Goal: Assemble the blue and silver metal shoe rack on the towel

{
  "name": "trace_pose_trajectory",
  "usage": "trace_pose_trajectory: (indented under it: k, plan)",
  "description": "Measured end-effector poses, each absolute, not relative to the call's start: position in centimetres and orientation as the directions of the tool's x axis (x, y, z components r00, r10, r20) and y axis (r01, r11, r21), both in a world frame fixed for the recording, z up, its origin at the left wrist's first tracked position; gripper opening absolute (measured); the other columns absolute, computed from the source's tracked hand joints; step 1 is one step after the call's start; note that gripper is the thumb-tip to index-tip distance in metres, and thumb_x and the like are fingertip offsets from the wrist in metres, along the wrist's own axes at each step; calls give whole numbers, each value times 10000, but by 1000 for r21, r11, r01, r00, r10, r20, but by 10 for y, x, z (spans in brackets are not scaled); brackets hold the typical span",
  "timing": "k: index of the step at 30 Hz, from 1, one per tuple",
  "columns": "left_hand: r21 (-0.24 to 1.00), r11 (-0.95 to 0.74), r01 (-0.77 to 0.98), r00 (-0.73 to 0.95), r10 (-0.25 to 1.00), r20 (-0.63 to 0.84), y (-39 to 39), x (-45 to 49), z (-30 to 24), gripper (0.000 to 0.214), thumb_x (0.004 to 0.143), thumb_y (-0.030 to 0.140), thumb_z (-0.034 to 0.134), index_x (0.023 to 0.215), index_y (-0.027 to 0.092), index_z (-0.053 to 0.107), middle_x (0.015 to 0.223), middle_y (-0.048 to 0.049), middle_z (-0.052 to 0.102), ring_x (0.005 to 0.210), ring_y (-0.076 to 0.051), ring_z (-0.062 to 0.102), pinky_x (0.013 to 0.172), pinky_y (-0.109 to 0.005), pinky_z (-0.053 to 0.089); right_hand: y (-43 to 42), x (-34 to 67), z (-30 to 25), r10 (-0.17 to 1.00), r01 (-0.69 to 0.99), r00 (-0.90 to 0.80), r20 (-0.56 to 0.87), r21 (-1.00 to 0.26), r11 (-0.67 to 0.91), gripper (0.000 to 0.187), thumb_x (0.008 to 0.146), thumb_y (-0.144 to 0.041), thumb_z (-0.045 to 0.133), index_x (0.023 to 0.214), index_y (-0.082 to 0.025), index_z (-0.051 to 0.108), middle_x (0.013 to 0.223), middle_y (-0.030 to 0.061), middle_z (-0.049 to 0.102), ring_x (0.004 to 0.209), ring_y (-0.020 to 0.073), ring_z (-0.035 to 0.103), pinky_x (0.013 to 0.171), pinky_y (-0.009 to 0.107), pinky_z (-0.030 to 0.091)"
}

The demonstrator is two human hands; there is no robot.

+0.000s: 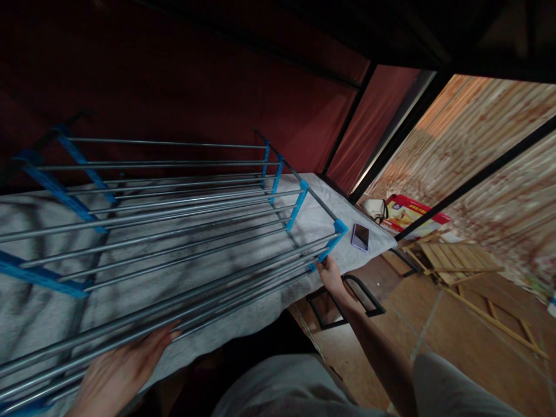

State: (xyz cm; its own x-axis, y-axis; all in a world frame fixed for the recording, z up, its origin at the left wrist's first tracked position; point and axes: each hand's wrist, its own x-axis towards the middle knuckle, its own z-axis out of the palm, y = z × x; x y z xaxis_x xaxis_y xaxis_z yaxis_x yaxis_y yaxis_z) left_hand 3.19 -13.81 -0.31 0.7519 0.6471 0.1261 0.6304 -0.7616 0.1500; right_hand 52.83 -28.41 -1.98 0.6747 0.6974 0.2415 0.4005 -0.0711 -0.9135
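A rack of grey metal tubes point(186, 294) joined by blue plastic brackets point(296, 205), resembling a shoe rack, lies across a bed or table with a grey cloth point(174, 255). At its near right corner, my right hand point(330, 275) is closed around the lower end of a blue bracket; some fingertips are hidden behind it. My left hand point(124, 370) rests against the nearest tubes at lower left, its fingers stretched along them and not wrapped round.
A phone point(360, 237) lies on the cloth right of the rack. Beyond the edge are a black metal frame point(367, 295), a folded wooden chair point(460, 263) and a red and yellow box point(408, 214). Dark red curtain point(195, 87) and black poles stand behind.
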Motion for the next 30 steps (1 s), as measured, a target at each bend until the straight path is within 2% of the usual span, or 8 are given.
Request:
trace_pose_trajectory:
  k: [3,6,8,11,14,18,24,30]
  plan:
    - [60,-794,605,786,608,114,-137,28,-9,531,913,202,277,1168,305,731,1225,-32,703,922,-301,723,764,-438,572,-284,527,-18,690,410,680,250,-909,-75,226,737,-233,544,951,-201,611,917,59,693,897,230,625,881,376,496]
    - [42,-792,609,787,609,94,-137,27,-9,579,927,192,216,1201,289,716,1251,-44,686,892,-302,727,751,-451,574,-284,527,-17,691,415,676,256,-907,-71,224,748,-237,544,958,-201,609,914,54,692,887,225,623,866,363,492]
    - [56,-799,599,796,602,62,-137,30,-4,593,932,196,195,1209,279,713,1262,-44,679,891,-289,729,769,-438,576,-284,527,-17,690,417,675,261,-907,-65,210,757,-244,546,952,-202,610,918,54,690,895,223,622,862,355,490]
    - [80,-756,649,757,653,30,-138,36,5,554,948,289,225,1201,280,718,1219,-28,702,900,-286,731,800,-417,576,-284,527,-18,696,415,668,263,-908,-55,202,768,-260,551,951,-202,613,929,54,690,892,216,621,846,342,490]
    - [130,-682,720,691,722,-38,-137,42,14,534,933,394,267,1225,288,702,1156,-5,730,911,-279,733,735,-373,584,-284,527,-19,690,416,675,261,-907,-64,187,775,-283,562,935,-201,615,897,47,689,858,211,621,820,337,492]
    - [174,-622,763,643,758,-110,-134,45,20,578,908,445,253,1257,280,682,1087,-15,752,845,-268,744,668,-349,586,-285,527,-19,704,423,663,253,-903,-75,183,781,-298,564,922,-196,622,892,51,692,831,208,623,786,333,494]
    - [237,-580,779,622,762,-180,-130,43,20,608,892,506,252,1250,279,688,1174,-8,714,1011,-291,713,835,-410,591,-284,526,-22,712,418,656,250,-906,-67,188,778,-292,540,923,-199,614,909,52,688,842,207,623,807,341,489]
    - [272,-567,777,622,758,-197,-117,34,2,633,866,540,269,1226,255,706,1192,6,709,1091,-263,687,950,-362,554,-283,527,-22,703,414,679,210,-901,-130,202,794,-377,565,889,-202,599,806,26,663,766,199,607,761,329,490]
